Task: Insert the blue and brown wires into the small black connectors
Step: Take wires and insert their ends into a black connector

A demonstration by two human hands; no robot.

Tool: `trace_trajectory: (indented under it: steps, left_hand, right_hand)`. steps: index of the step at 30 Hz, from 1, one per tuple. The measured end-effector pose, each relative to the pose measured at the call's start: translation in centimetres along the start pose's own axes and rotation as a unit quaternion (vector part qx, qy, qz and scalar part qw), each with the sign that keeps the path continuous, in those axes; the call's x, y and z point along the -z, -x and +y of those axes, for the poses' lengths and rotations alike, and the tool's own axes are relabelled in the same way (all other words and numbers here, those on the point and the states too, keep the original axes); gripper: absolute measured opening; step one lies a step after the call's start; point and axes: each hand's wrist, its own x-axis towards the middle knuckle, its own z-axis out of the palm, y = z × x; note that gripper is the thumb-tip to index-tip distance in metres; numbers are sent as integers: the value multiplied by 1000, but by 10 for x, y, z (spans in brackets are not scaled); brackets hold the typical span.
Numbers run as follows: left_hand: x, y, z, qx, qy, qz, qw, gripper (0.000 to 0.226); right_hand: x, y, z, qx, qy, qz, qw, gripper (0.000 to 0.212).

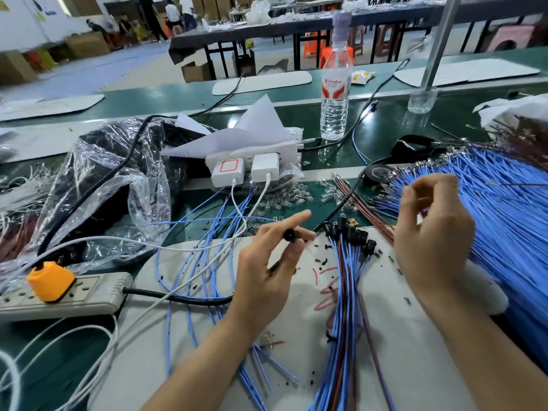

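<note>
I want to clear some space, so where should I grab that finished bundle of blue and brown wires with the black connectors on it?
Probably round the wires of the finished bundle, just behind the black connectors, coming down from above. There the strands lie gathered and parallel on the white board, while the connector end fans out into separate heads.

Gap between your left hand (267,262) and right hand (430,232): blocked by wired bundle (345,307) lying across board (415,357). Bare board between bundle and your right forearm: free passage. Right side: blue wire pile (504,221) walls you in. Left: loose blue wires (212,262), power strip (89,295). Ahead: chargers (252,166), bottle (335,93) upright.
</note>
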Motion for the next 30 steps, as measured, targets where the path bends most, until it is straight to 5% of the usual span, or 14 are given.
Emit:
trace_trajectory:
  steps: [4,7,15,19,22,25,30]
  left_hand:
    - [-2,2,4,33,71,0,997,35]
    - [-1,3,6,52,110,15,992,26]
    - [12,-9,4,48,89,211,972,20]
    - [12,-6,2,14,83,99,992,21]
    - [4,-1,-2,-16,-18,-36,999,26]
    - [-2,1,-5,-28,-82,-96,992,34]
    - [-2,3,-5,24,-82,-133,988,24]
  right_hand:
    - [-8,32,-33,149,-143,-146,968,7]
    - [-14,47,-41,178,-190,-249,933,13]
    - [-16,30,-18,136,-8,-210,968,16]
    - [-13,21,-12,-16,-94,-159,983,11]
    - [-5,14,-18,-135,-284,-102,944,14]
    - [3,13,-33,-147,-409,-98,895,15]
    - [5,21,-44,-118,-464,-151,865,11]
